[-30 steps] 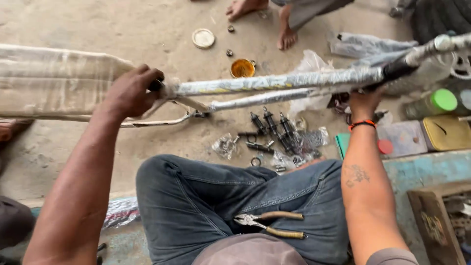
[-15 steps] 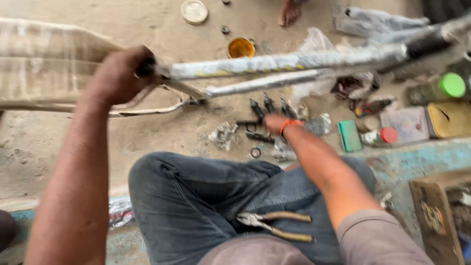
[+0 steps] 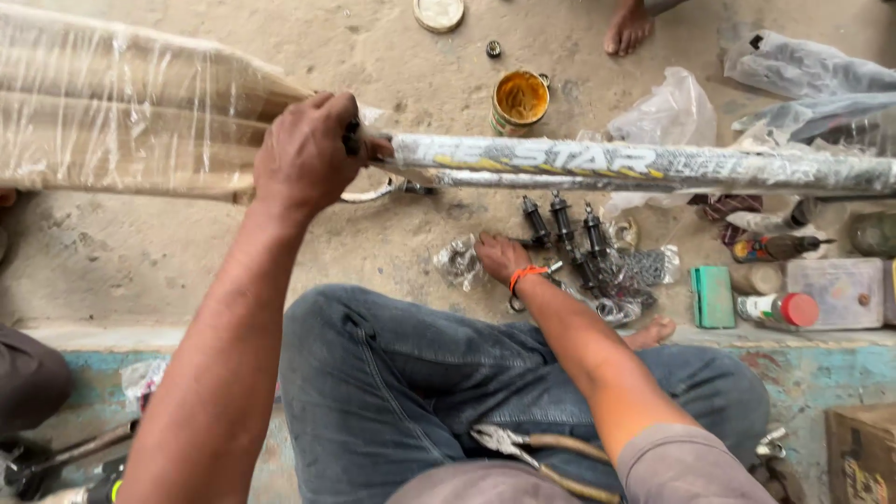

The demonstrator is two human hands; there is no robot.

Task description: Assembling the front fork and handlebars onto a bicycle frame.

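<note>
Sitting above a dusty concrete floor [image 3: 140, 252], knees in blue jeans [image 3: 411, 392], with pliers [image 3: 523, 448] resting across the lap.

Spanning the view from left edge to right edge: a plastic-wrapped bicycle frame [image 3: 121, 121], its long wrapped tube [image 3: 644, 166] running level above the floor. Gripping that frame at the joint where the tube meets the wrapped bulk: left hand [image 3: 303, 154], fingers closed tight around it, bearing the weight alone.

Reaching down to the floor under the tube: right hand [image 3: 499, 257], orange band at the wrist, palm down over small parts beside three black axle hubs [image 3: 565, 229] and a crumpled clear bag [image 3: 459, 261]; impossible to tell whether anything is pinched, fingertips being hidden.

Lying further out: an open tin of yellow grease [image 3: 520, 101] just beyond the tube, a green block [image 3: 714, 297] and a red-capped bottle [image 3: 775, 308] toward the right edge, another person's bare foot [image 3: 627, 30] at the top edge.

Risking, in judgement: the frame tipping or sliding from the single grip and dropping onto the reaching arm or the hubs, slick wrapping being the cause; the swinging tube end knocking over the grease tin; the pliers slipping off the lap with any shift of the legs.
</note>
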